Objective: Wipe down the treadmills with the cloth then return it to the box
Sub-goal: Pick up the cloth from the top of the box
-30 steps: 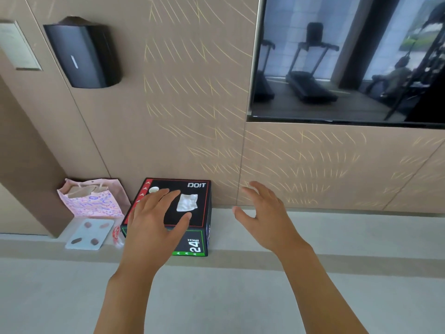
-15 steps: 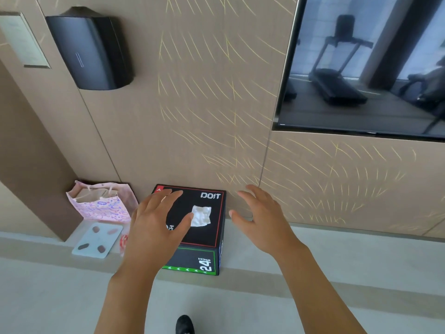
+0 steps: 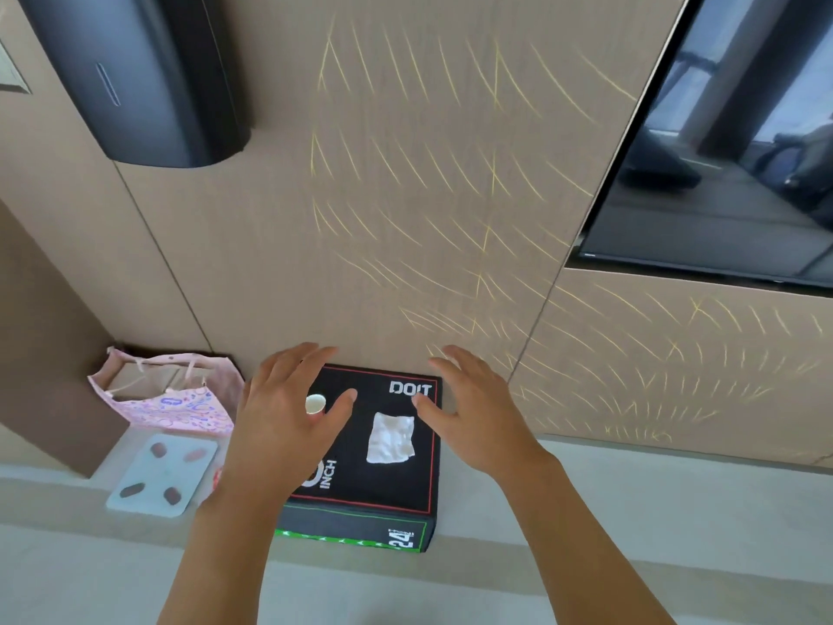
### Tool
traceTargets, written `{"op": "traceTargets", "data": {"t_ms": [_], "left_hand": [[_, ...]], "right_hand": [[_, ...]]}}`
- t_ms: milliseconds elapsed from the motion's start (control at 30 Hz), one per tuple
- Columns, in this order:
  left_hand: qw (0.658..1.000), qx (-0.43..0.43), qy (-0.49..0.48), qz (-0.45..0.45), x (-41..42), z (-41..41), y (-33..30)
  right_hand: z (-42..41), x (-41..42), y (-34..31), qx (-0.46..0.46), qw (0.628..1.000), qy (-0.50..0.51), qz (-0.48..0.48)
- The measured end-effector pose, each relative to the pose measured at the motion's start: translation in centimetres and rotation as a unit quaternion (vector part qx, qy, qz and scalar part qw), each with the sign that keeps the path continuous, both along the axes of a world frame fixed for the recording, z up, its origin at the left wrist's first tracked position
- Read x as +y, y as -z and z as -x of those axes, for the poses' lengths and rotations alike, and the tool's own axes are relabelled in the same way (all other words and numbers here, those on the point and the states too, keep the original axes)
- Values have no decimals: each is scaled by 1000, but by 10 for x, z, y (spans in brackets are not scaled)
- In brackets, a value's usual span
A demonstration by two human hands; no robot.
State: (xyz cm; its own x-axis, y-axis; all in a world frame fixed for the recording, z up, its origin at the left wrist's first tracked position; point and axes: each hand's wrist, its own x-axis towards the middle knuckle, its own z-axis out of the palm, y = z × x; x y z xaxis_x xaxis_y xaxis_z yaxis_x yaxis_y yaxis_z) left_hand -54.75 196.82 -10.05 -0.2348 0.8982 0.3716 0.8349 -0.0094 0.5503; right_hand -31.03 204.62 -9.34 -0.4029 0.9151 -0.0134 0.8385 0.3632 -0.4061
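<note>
A crumpled white cloth [image 3: 390,438] lies on the flat top of a black plyo box [image 3: 383,498], toward the box's right half, with nothing holding it. The box top is matte black with a thin red border and white lettering; its front face carries a green edge line and the number 24. Also on the box top, left of the cloth, stands a small pale cup [image 3: 315,404], partly hidden behind the left hand [image 3: 281,426].

That hand hovers over the box's left side with fingers spread and nearly straight, gripping nothing. The right hand [image 3: 475,421] hovers over the box's right edge, just right of the cloth, fingers likewise spread and empty. Whether either hand touches the box cannot be told.

Left of the box, a flat pale bathroom scale [image 3: 162,475] with four dark oval pads lies on the floor, and behind it sits a pink patterned gift bag [image 3: 180,406] with cord handles. Above the box rises a tan wall panel [image 3: 405,196] streaked with fine yellow lines. A glossy black wall-mounted dispenser [image 3: 135,78] hangs up to the left, and a dark reflective screen [image 3: 721,151] up to the right.
</note>
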Motion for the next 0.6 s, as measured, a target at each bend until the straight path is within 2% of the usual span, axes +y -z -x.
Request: {"op": "traceTargets", "data": {"t_ms": [233, 433, 600], "left_hand": [[999, -21, -6, 30, 49, 43, 42], [997, -24, -11, 66, 89, 56, 69], [993, -25, -57, 96, 126, 55, 77]], "right_hand": [[45, 61, 36, -27, 999, -19, 32], [64, 111, 70, -13, 998, -27, 63], [72, 163, 92, -4, 994, -57, 90]]}}
